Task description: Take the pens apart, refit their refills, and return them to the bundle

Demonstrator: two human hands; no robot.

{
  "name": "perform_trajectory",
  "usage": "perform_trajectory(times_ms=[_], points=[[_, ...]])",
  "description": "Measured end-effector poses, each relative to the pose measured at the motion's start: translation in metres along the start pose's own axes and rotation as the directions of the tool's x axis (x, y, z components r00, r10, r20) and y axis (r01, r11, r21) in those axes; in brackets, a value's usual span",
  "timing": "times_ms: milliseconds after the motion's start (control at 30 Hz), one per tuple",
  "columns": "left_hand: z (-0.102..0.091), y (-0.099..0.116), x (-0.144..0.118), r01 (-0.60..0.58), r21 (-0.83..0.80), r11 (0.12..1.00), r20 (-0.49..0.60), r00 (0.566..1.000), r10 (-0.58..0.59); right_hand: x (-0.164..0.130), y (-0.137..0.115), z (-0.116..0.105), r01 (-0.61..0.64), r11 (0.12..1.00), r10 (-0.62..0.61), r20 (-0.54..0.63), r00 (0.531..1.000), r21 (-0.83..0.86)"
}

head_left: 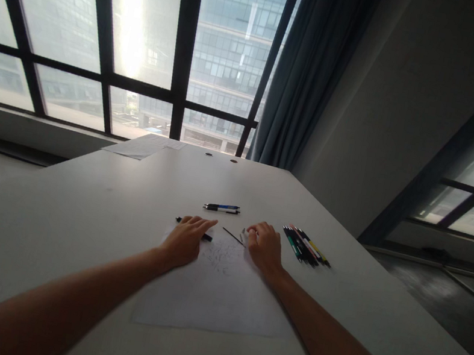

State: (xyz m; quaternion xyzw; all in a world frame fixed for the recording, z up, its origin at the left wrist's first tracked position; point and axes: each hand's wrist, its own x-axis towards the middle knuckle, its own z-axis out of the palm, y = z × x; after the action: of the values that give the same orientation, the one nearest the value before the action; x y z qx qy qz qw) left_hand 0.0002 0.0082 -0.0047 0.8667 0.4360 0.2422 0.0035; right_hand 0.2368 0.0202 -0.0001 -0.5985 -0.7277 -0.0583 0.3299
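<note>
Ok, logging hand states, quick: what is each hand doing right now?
Left hand: open, flat on the paper, over a black pen.
Right hand: curled at the paper's edge; grip unclear.

Single head view, tilted: looks forward-down along forearms over table (pixel 76 204), facing windows (pixel 143 32).

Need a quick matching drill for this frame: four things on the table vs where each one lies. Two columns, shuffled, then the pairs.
Things:
1. black pen
2. two pens
3. bunch of coloured pens
4. sheet of paper

Places:
A. to the right of the right hand
B. under the fingers of the left hand
C. beneath both hands, nearest the camera
D. beyond the hands, toward the window

Pairs: 1-B, 2-D, 3-A, 4-C
</note>
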Motion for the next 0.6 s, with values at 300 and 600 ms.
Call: perform_trajectory(times_ms=[300, 600], points=[[0.005, -0.003, 0.000, 0.104, 0.018, 0.994, -0.017, 0.994, -0.104, -0.006, -0.006, -0.003, 0.072, 0.986, -0.057, 0.100, 0.993, -0.150], [0.001, -0.001, 0.001, 0.109, 0.037, 0.993, -0.072, 0.992, -0.106, -0.011, -0.007, -0.004, 0.123, 0.985, -0.107, 0.132, 0.985, -0.121]])
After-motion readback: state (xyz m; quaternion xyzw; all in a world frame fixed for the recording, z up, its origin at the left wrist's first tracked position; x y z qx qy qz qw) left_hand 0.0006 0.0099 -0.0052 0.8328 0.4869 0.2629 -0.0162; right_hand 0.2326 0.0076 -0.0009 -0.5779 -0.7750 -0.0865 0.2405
